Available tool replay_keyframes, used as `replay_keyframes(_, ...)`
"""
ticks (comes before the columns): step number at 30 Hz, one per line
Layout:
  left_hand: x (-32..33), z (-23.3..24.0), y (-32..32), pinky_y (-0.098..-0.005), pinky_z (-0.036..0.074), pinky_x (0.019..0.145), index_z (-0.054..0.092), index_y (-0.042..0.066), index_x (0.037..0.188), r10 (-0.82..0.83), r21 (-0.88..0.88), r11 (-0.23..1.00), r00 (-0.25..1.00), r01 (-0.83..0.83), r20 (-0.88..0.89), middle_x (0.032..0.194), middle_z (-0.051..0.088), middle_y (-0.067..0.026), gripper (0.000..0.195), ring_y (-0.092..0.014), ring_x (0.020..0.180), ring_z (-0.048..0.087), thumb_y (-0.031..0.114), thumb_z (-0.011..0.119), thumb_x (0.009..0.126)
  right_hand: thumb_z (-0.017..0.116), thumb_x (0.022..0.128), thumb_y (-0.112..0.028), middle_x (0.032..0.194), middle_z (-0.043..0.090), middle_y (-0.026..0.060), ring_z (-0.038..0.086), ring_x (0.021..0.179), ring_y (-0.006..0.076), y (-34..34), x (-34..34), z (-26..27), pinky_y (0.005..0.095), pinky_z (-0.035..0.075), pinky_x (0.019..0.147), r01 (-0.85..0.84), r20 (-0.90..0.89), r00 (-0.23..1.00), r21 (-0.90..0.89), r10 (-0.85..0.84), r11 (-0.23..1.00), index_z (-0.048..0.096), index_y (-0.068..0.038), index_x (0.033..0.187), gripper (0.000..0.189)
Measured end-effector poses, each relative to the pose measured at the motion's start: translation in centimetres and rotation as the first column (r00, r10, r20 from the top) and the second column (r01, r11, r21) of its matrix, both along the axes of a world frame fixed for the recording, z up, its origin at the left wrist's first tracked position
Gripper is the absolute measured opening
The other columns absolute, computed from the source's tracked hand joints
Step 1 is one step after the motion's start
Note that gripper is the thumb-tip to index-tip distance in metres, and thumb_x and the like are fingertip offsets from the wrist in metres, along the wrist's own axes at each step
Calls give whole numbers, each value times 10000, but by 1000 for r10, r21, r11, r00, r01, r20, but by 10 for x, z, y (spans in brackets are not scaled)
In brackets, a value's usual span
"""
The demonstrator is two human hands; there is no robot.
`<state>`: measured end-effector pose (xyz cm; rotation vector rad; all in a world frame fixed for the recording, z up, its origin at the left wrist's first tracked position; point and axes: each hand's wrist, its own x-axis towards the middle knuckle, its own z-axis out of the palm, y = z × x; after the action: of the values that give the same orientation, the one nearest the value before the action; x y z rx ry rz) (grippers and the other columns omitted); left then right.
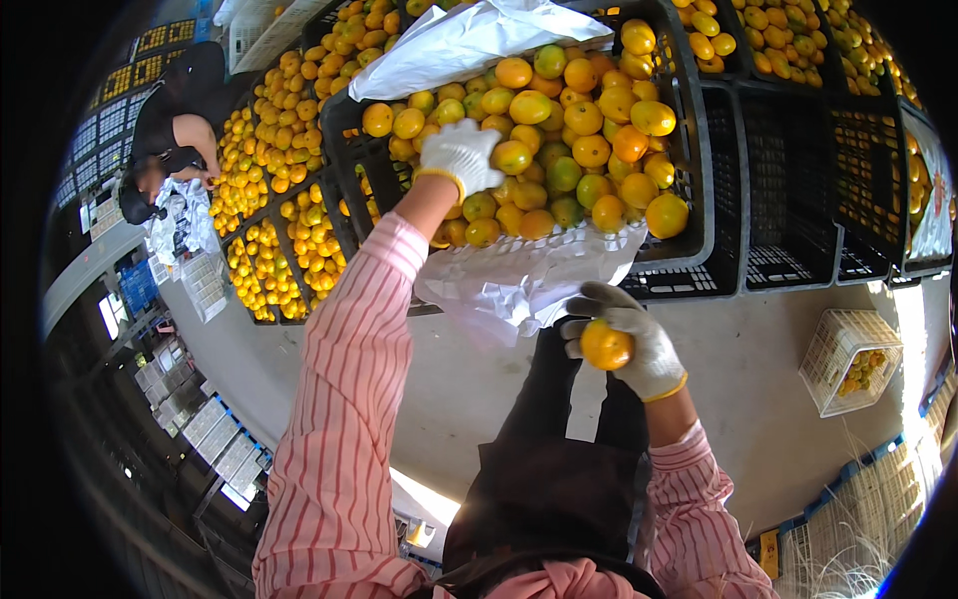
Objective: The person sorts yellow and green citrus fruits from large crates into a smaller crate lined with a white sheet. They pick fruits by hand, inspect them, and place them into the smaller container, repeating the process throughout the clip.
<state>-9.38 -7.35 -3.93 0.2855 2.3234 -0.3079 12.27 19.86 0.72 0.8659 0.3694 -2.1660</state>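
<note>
A black plastic crate [700, 180], lined with white paper [479, 37], holds many orange and greenish citrus fruits [563, 174]. My left hand [459, 159], in a white knit glove, reaches over the crate's left part and rests on the fruits; its fingertips are partly hidden, so whether it grips one cannot be told. My right hand [629, 341], in a greyish-white glove, holds one orange citrus fruit [607, 345] in front of the crate, near its lower edge. More paper [516, 281] hangs over the near rim between my hands.
Black crates of fruit [288, 120] stand at the left and along the back. At the right are black crates [786, 180] without visible fruit. A white crate [849, 359] with some fruit sits on the floor. Another person [187, 135] bends over fruit at the far left.
</note>
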Motion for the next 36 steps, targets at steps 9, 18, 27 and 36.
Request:
replay_keyframes(9,95,-27,48,-487,579,883,649,119,1257,258,143,949,952,-282,162,1181,740,-161,542,-368,1096,724,512,681,885,610,949,-179,1225,673,221,707,1001,346,16,1,-4,466,604,855,29,-19,999,97,-27,995,547,11,1386,480)
replay_keyframes(18,74,2,124,-456,563,908,702,84,1182,219,622,763,976,-176,8,1161,690,-162,504,-324,1086,691,441,771,833,617,955,-172,1205,667,201,705,998,339,-2,7,-5,460,596,863,-5,38,999,52,3,999,545,4,1376,463)
replay_keyframes(27,57,5,133,-447,574,876,698,76,1128,32,690,723,998,14,-54,1060,731,-150,600,-334,982,726,520,826,745,578,963,-158,1187,674,200,710,1003,340,10,14,2,445,605,856,-11,-33,999,143,16,990,535,37,1377,460)
replay_keyframes(36,-42,-16,158,-481,532,1025,565,142,1442,269,579,800,957,-161,-106,1374,612,-214,798,-422,1258,623,671,699,861,592,942,-160,1184,663,192,706,997,336,-2,14,3,463,601,855,6,7,1000,130,-7,992,554,9,1361,454)
